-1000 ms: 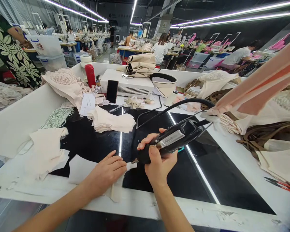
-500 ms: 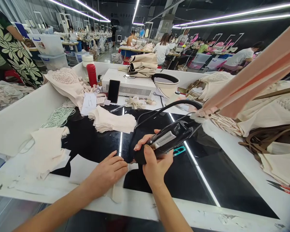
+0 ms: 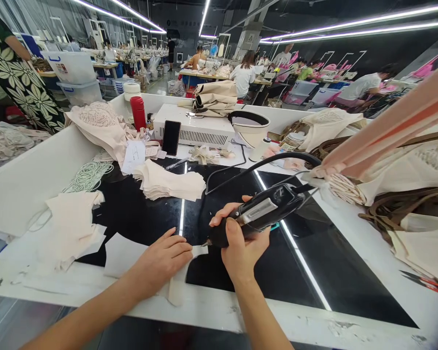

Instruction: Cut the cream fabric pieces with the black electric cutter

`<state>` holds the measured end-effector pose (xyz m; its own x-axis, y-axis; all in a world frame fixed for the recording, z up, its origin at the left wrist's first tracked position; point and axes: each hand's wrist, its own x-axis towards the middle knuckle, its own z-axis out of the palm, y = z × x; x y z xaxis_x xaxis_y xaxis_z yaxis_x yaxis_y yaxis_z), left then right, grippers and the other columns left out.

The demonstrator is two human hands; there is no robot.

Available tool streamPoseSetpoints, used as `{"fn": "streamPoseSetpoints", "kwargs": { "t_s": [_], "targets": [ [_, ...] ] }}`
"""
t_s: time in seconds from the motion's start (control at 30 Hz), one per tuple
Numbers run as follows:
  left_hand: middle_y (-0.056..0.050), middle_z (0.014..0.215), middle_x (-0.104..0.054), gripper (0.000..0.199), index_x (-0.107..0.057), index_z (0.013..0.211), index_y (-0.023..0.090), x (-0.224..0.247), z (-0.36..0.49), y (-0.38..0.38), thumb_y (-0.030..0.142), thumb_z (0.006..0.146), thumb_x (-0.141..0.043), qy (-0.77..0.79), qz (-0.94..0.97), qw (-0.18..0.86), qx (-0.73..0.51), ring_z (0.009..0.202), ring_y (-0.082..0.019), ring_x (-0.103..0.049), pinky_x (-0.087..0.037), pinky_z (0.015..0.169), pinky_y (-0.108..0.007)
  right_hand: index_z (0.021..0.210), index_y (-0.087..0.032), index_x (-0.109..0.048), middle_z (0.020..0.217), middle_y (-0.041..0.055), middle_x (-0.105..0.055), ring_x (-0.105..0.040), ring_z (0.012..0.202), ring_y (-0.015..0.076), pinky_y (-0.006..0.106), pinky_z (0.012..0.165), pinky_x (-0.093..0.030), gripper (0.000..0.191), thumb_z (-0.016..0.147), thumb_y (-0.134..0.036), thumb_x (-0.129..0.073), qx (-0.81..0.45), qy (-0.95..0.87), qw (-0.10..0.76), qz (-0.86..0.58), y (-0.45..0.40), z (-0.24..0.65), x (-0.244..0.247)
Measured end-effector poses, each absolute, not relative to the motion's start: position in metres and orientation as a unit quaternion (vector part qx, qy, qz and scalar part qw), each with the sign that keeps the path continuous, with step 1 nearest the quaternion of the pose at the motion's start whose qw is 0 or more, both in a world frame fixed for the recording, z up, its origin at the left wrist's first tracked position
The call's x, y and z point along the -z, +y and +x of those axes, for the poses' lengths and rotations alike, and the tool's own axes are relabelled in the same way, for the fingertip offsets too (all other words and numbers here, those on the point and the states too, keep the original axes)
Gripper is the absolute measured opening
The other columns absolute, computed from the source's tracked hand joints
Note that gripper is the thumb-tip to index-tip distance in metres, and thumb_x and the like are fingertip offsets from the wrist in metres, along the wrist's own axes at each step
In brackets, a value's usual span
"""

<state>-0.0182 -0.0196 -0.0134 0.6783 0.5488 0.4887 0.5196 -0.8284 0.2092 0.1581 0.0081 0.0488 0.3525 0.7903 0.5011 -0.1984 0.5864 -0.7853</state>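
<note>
long ceiling light strips (image 3: 350, 22) above rows of sewing tables (image 3: 219, 75).

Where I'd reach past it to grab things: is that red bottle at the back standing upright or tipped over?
Upright. The red bottle stands on its base, cap on top, beside the pile of lace fabric.

I saw a brightly lit hall: long ceiling light strips (image 3: 350, 22) ran from twelve toward three o'clock and glared as white streaks on the glossy black tabletop (image 3: 302, 262). Edges bowed with wide-angle distortion. The pink fabric (image 3: 394, 129) at three o'clock looked soft.
</note>
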Motion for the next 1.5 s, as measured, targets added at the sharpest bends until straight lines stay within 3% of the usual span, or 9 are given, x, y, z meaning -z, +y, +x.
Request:
{"fn": "streamPoseSetpoints", "kwargs": {
  "t_s": [0.4, 1.3, 1.37, 1.5],
  "targets": [
    [-0.004, 0.112, -0.073, 0.015, -0.065, 0.113, 0.016, 0.017, -0.02, -0.019, 0.012, 0.102, -0.054, 0.291, 0.917, 0.032, -0.271, 0.112, -0.019, -0.064, -0.044, 0.117, -0.048, 0.117, -0.027, -0.058, 0.081, -0.0043, -0.066, -0.064, 0.059, 0.0116, 0.028, 0.056, -0.055, 0.039, 0.084, -0.032, -0.078, -0.349, -0.461, 0.757, -0.305, -0.001, 0.157, -0.053],
    [-0.005, 0.114, -0.072, 0.019, -0.065, 0.116, 0.016, 0.014, -0.022, -0.017, 0.013, 0.103, -0.052, 0.279, 0.925, 0.016, -0.259, 0.113, -0.021, -0.064, -0.048, 0.113, -0.051, 0.118, -0.03, -0.062, 0.083, -0.0054, -0.068, -0.065, 0.061, 0.0106, 0.027, 0.06, -0.056, 0.034, 0.087, -0.023, -0.075, -0.333, -0.464, 0.763, -0.303, -0.003, 0.161, -0.049],
    [-0.007, 0.114, -0.071, 0.019, -0.064, 0.115, 0.014, 0.008, -0.022, -0.019, 0.009, 0.102, -0.051, 0.279, 0.922, 0.005, -0.27, 0.109, -0.021, -0.065, -0.052, 0.109, -0.047, 0.118, -0.03, -0.061, 0.083, -0.0056, -0.068, -0.065, 0.061, 0.0104, 0.027, 0.06, -0.056, 0.034, 0.088, -0.022, -0.074, -0.331, -0.466, 0.761, -0.307, -0.004, 0.161, -0.049],
    [-0.011, 0.107, -0.068, 0.024, -0.06, 0.114, 0.009, -0.003, -0.02, -0.036, -0.001, 0.095, -0.051, 0.32, 0.911, 0.009, -0.258, 0.096, -0.022, -0.065, -0.063, 0.085, -0.037, 0.119, -0.029, -0.061, 0.084, -0.0053, -0.068, -0.065, 0.062, 0.0104, 0.026, 0.059, -0.056, 0.037, 0.086, -0.023, -0.076, -0.328, -0.469, 0.762, -0.304, -0.007, 0.161, -0.05]
  ]
}}
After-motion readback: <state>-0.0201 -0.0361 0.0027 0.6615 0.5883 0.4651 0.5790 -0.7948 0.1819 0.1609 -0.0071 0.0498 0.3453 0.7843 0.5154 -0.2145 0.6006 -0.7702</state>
